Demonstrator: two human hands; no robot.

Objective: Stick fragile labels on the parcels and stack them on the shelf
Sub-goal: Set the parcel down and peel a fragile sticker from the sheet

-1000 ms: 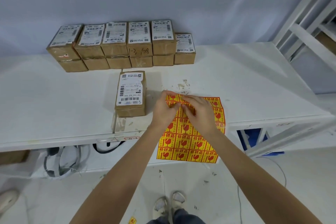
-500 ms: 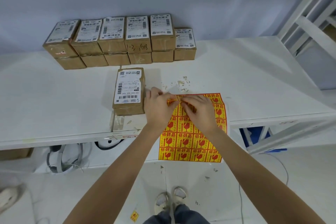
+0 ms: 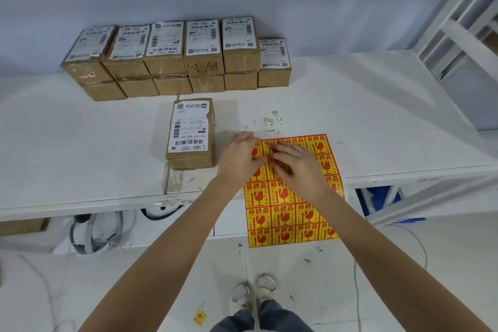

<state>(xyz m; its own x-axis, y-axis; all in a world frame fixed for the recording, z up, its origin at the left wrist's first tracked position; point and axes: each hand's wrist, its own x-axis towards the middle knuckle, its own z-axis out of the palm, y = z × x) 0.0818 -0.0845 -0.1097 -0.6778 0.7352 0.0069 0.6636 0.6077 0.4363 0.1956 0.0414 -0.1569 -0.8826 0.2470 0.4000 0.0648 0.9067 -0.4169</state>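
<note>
The left hand (image 3: 238,155) and right hand (image 3: 295,163) meet over the top left part of the sheet of fragile labels (image 3: 292,207). The left hand lies knuckles up at the sheet's left edge, its fingertips bent down onto the paper next to the right hand's; whether it is pinching a label I cannot tell. The right hand lies across the second row of labels, fingers pointing left and curled down at the tips on the sheet; its grip is hidden too.

The sheet is yellow with red wine-glass marks in a grid. Its upper part lies flat on the white counter (image 3: 377,116) and its lower part hangs over the front edge.

Just left of the left hand, apart from it, a single brown parcel (image 3: 192,133) lies flat on the counter with a white shipping slip on top. Scraps of torn paper (image 3: 269,122) dot the counter just beyond the sheet.

At the back, against the wall, stands a row of brown parcels (image 3: 172,59), stacked two high except the last one on the right. A white shelf frame (image 3: 463,21) rises at the right. On the floor lies one loose label (image 3: 200,317) near the person's shoes (image 3: 253,295).
</note>
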